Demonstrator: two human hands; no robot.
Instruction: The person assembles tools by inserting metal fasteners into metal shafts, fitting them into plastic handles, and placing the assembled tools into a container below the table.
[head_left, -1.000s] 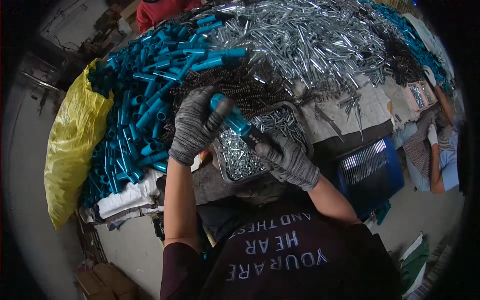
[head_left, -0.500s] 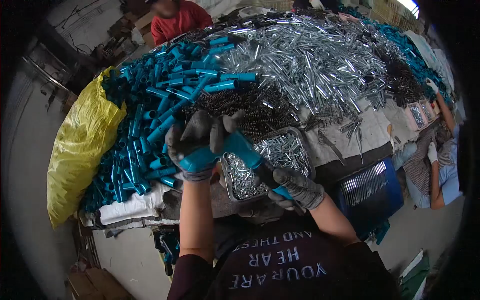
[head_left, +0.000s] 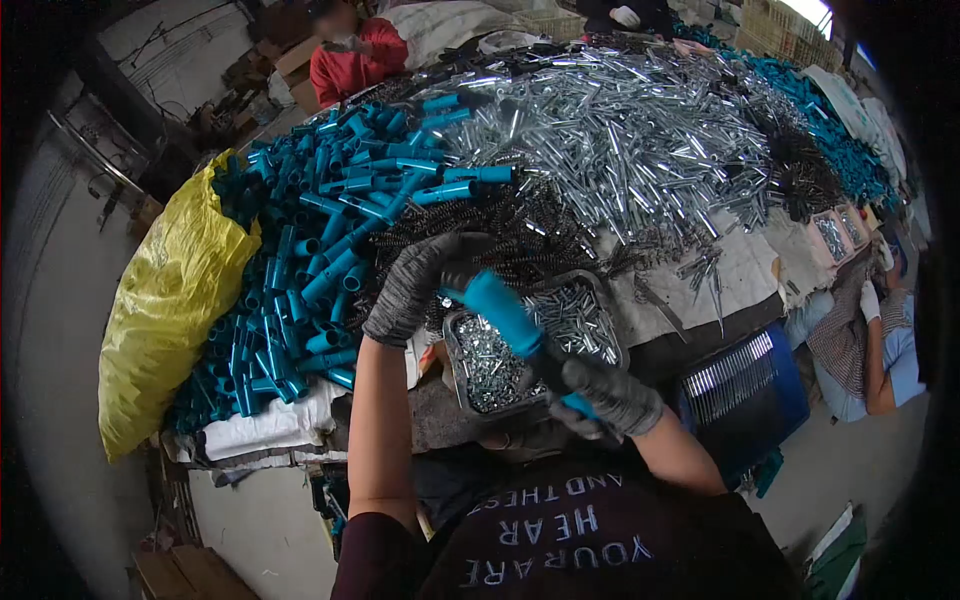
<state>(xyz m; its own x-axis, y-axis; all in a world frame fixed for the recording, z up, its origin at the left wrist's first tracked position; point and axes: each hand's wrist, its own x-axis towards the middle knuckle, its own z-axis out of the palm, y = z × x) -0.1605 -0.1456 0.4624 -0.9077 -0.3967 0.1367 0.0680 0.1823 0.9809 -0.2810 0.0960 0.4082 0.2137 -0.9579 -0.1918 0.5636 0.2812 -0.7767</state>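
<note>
Both hands wear grey gloves. A teal tube point(head_left: 503, 312) with a dark lower section slants between them above a clear tray point(head_left: 462, 392) of small metal parts. My right hand point(head_left: 612, 396) is closed around the dark lower end, where another bit of teal shows. My left hand point(head_left: 415, 285) is at the tube's upper end, its fingers curled over and touching it; part of the fingertips is blurred. Behind the tray lie dark springs point(head_left: 480, 232).
Teal tubes point(head_left: 330, 250) heap at left beside a yellow sack point(head_left: 165, 320). Metal rods point(head_left: 640, 150) pile behind. A blue bin point(head_left: 745, 400) holds rods at right. One person in red point(head_left: 355, 60) is at the back; another person's arm point(head_left: 878, 350) is at far right.
The teal piece that lay across my left palm is no longer there. My left hand has shifted and now curls at the tube's upper end. My right hand keeps its hold on the lower end.
</note>
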